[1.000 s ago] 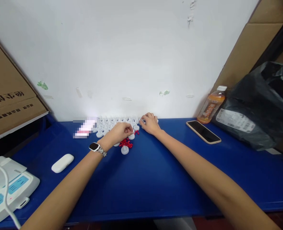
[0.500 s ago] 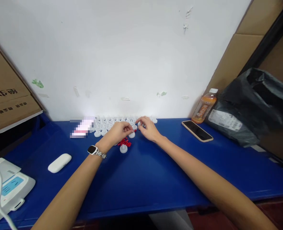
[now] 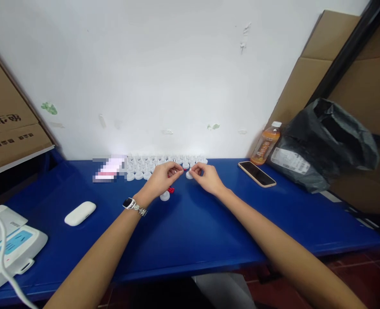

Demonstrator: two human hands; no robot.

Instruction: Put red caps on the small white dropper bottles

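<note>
My left hand point(image 3: 167, 177), with a watch point(image 3: 129, 203) on its wrist, is closed in a pinch. A tiny red piece point(image 3: 185, 169) shows at its fingertips. My right hand point(image 3: 207, 177) pinches the top of a white round cap point(image 3: 189, 175) that has a small nub. Under my left hand lies a small pile of red pieces point(image 3: 171, 190), partly hidden by it. One more white cap point(image 3: 164, 196) sits just in front of that pile. Behind both hands, rows of similar white caps point(image 3: 139, 175) stand along the wall.
A phone point(image 3: 257, 174), an orange drink bottle point(image 3: 266, 143) and a black plastic bag point(image 3: 318, 146) lie to the right. On the left are a white earphone case point(image 3: 80, 213) and a power strip point(image 3: 22, 253) with a cable. The blue table point(image 3: 190, 240) meets a white wall.
My right hand has come down onto a white cap and pinches it. My left hand has shifted slightly right, covering more of the red pile. The view has turned slightly.
</note>
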